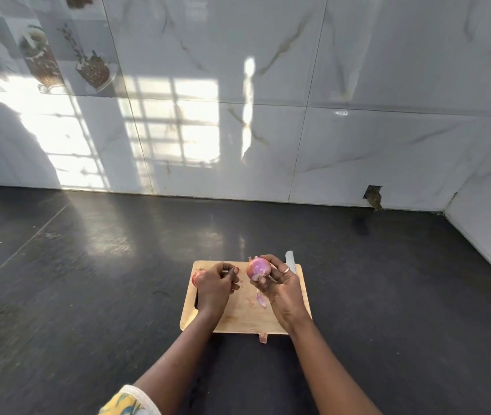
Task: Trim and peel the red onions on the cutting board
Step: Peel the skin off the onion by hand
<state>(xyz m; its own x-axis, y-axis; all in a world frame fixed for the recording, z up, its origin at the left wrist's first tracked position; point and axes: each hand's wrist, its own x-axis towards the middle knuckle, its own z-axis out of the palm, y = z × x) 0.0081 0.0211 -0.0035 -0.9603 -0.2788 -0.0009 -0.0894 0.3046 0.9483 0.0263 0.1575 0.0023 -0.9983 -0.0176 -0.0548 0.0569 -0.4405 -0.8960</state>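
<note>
Head camera, seemingly well above, looks forward-down.

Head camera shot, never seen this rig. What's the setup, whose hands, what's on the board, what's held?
No machine here: a person wears one wide-angle camera on the head, looking forward and down, so both arms enter from the bottom. This is the only view. A wooden cutting board lies on a dark counter against a tiled wall. The right hand holds a red onion above the board. The left hand is curled over the board's left side; whether it pinches anything is unclear. A second onion peeks out behind it. Peel scraps lie on the board, and a knife blade shows behind the right hand.
</note>
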